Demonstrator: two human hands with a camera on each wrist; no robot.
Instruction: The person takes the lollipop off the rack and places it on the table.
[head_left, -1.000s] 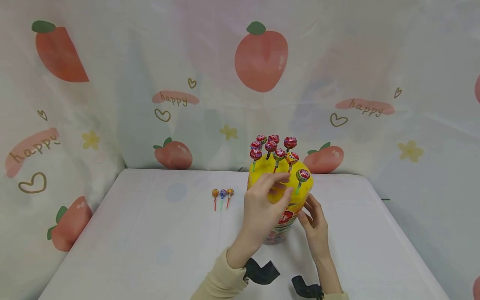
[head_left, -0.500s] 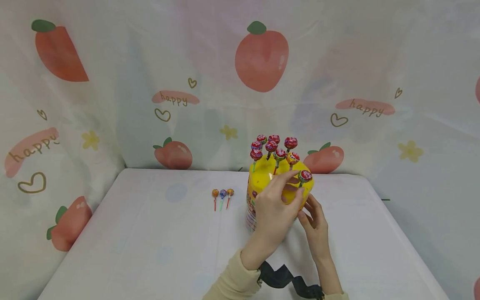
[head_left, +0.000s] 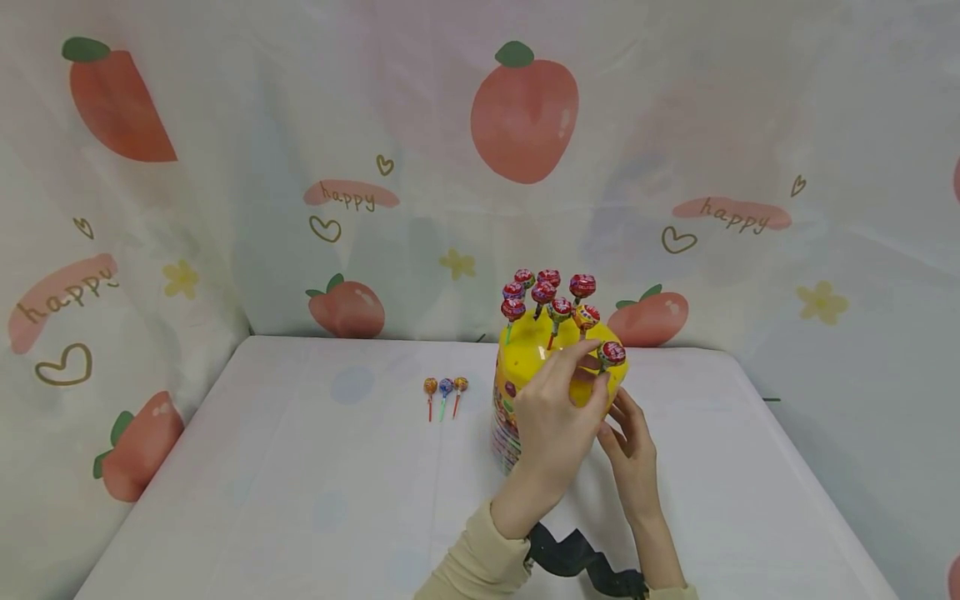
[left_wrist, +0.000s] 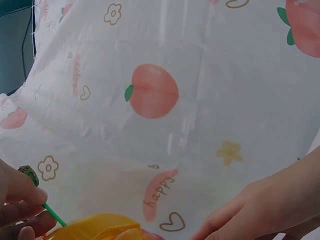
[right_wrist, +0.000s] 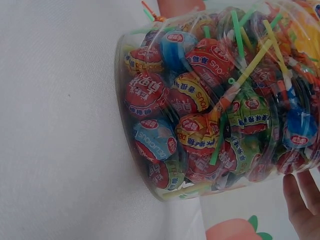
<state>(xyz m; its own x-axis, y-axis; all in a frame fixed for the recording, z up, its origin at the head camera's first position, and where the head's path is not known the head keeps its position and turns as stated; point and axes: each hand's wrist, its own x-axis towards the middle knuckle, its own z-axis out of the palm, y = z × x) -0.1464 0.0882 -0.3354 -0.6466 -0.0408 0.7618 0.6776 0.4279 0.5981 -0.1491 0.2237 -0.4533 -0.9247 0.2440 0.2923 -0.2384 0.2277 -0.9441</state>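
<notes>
A clear jar [head_left: 504, 437], filled with wrapped lollipops, stands on the table under a domed yellow lid [head_left: 522, 356]. Several lollipops [head_left: 543, 293] stick upright out of the lid. Thumb and fingers of my left hand [head_left: 555, 429] pinch a red-and-green wrapped lollipop [head_left: 612, 353] at the lid's near right part. Its green stick [left_wrist: 55, 215] meets the yellow lid in the left wrist view. My right hand [head_left: 636, 458] holds the jar's right side just below the lid; its fingertips [right_wrist: 295, 200] touch the clear wall in the right wrist view.
Three loose lollipops [head_left: 446, 387] lie in a row on the white tabletop [head_left: 337, 467], left of the jar. A patterned cloth backdrop [head_left: 420, 100] hangs behind the table. Dark wrist mounts [head_left: 558, 554] sit close together below the hands.
My left hand has moved right, from above the lid's middle to the near right lollipop, and now pinches it. That lollipop has shifted slightly right. My right hand stays on the jar.
</notes>
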